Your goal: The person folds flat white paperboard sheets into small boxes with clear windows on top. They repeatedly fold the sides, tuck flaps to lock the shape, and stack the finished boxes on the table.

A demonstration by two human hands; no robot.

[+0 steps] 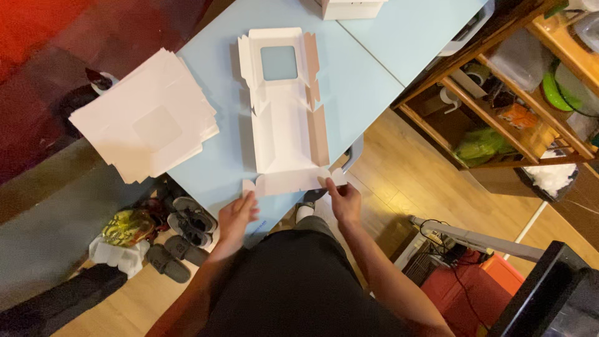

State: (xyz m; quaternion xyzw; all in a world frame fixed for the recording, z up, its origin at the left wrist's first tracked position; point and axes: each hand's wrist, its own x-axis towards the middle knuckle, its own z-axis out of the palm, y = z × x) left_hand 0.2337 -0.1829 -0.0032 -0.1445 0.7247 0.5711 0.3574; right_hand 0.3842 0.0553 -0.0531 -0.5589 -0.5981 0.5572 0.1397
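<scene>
A flat white windowed box blank [282,112] lies unfolded on the pale blue table [368,87]. The left hand [236,219] touches its near-left flap with loosely open fingers, and the right hand [342,198] pinches the near-right flap. A stack of flat blanks [146,115] sits to the left, overhanging the table edge.

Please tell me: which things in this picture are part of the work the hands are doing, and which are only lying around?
In use:
- flat white box blank with window, on the light blue table
- left hand and right hand, at its near flap
- stack of flat white blanks

Lying about:
- shoes and sandals on the floor
- wooden shelf with containers
- folded white box at the far edge
</scene>
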